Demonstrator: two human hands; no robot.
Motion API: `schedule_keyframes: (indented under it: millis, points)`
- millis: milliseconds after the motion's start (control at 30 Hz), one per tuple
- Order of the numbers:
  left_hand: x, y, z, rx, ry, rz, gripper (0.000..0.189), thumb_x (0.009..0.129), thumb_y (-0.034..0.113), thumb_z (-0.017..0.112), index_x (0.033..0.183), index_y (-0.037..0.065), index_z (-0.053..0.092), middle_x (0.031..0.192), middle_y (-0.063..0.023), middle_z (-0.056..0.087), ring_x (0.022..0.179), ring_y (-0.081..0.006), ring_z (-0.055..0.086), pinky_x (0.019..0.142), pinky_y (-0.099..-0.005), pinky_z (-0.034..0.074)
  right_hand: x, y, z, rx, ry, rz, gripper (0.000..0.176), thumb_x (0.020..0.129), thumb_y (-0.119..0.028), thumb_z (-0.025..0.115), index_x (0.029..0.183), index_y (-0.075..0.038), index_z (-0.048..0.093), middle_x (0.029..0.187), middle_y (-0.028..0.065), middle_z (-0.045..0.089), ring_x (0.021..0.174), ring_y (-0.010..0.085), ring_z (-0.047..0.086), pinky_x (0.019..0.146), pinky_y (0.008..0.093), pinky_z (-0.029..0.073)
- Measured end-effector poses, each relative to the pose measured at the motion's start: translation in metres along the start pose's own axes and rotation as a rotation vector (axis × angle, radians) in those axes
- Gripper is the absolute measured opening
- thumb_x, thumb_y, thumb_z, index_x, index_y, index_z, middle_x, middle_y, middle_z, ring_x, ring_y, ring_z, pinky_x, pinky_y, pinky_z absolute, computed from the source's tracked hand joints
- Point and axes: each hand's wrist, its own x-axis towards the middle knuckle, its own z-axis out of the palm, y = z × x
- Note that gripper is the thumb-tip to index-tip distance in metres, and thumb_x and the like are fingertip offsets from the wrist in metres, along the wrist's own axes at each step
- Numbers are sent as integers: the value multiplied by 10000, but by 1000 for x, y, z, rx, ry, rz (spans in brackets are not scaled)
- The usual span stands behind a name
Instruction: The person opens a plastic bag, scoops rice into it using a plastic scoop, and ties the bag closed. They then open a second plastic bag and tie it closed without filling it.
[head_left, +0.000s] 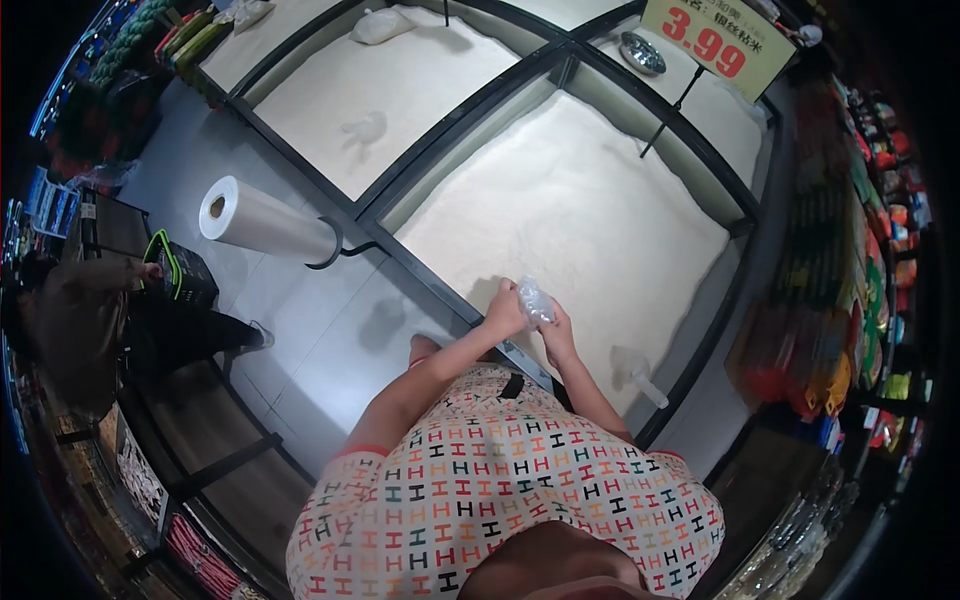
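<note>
A crumpled clear plastic bag (535,302) is between my two hands, over the near edge of a wide bin of white rice (560,200). The fingers of my left hand (507,310) are closed on the bag's left side. From the right, my right hand (556,333) grips the same bag, its fingers partly hidden behind the plastic. Whether anything is inside the bag I cannot make out. To the right of my right hand, a clear scoop (640,376) lies in the rice with its handle toward the bin's edge.
A roll of plastic bags (270,222) sits on a bracket at the bin's left. Another scoop (367,127) rests in the neighbouring bin. Beyond are a metal bowl (642,53) and a price sign (715,45). At left stands a person (85,320) with a basket (182,270).
</note>
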Motion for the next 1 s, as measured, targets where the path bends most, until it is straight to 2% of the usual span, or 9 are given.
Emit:
schedule_keyframes:
  millis: [100, 200, 333, 433, 567, 667, 767, 900, 1000]
  points:
    - [-12, 1, 11, -82, 123, 33, 655, 799, 94, 643, 1391, 50, 367, 1379, -222, 332, 1152, -374, 531, 954, -411, 456, 16, 3, -12, -72, 6, 46, 354, 848, 76, 528, 1177, -15, 622, 1050, 34, 663, 970, 125, 616, 837, 275, 498]
    - [-43, 26, -11, -139, 212, 159, 656, 822, 81, 635, 1416, 88, 356, 1424, -216, 277, 1168, -363, 530, 956, -411, 467, 38, 6, -7, -103, 75, 7, 400, 819, 125, 479, 1157, -10, 643, 1032, 41, 681, 930, 120, 633, 840, 273, 501]
    - [-75, 13, -37, -488, 90, 120, 393, 870, 64, 587, 1259, 50, 531, 1191, -156, 542, 966, -259, 633, 836, -330, 510, 76, 10, 33, -253, 10, -180, 430, 787, 123, 499, 1167, -16, 644, 1082, 106, 663, 998, 185, 626, 884, 298, 492]
    - [-88, 3, -50, -497, 189, 21, 251, 899, 71, 573, 1145, 44, 612, 973, -99, 616, 832, -160, 638, 773, -272, 502, 109, 12, 80, -561, -80, -362, 487, 777, 97, 505, 1240, -30, 593, 1211, 180, 571, 1131, 289, 557, 992, 342, 435]
    - [-101, -10, -85, -525, 164, -43, 236, 933, 61, 559, 1158, 43, 625, 1030, -50, 645, 891, -89, 589, 804, -239, 476, 145, 9, 149, -689, -147, -402, 608, 772, 70, 519, 1365, -44, 449, 1408, 233, 339, 1295, 395, 374, 1108, 379, 321]
    - [-114, -39, -110, -597, 210, -7, 243, 933, 72, 561, 1166, 44, 624, 1010, -35, 636, 852, -78, 572, 801, -233, 471, 164, 28, 192, -819, -102, -506, 541, 834, -35, 535, 1367, -29, 447, 1429, 249, 331, 1312, 404, 361, 1105, 391, 322]
    - [-130, -60, -145, -604, 216, -50, 272, 931, 111, 570, 1194, 53, 611, 1017, -33, 625, 847, -74, 553, 811, -233, 466, 201, 104, 183, -1067, -581, -193, 464, 928, -206, 494, 1344, -2, 465, 1426, 247, 377, 1328, 386, 367, 1112, 400, 305]
    - [-151, -94, -195, -542, 153, -49, 289, 912, 120, 588, 1197, 79, 610, 965, -37, 598, 853, -94, 553, 806, -236, 462, 209, 102, 177, -601, -819, 199, 576, 969, -417, 426, 1358, 4, 483, 1389, 217, 487, 1328, 294, 424, 1118, 362, 288]
    - [-163, -120, -218, -480, 43, -55, 290, 901, 120, 600, 1188, 82, 614, 962, -53, 585, 836, -114, 560, 799, -245, 466, 184, 75, 168, -764, -417, 64, 586, 963, -425, 424, 1364, -2, 482, 1366, 187, 524, 1280, 274, 478, 1082, 343, 332]
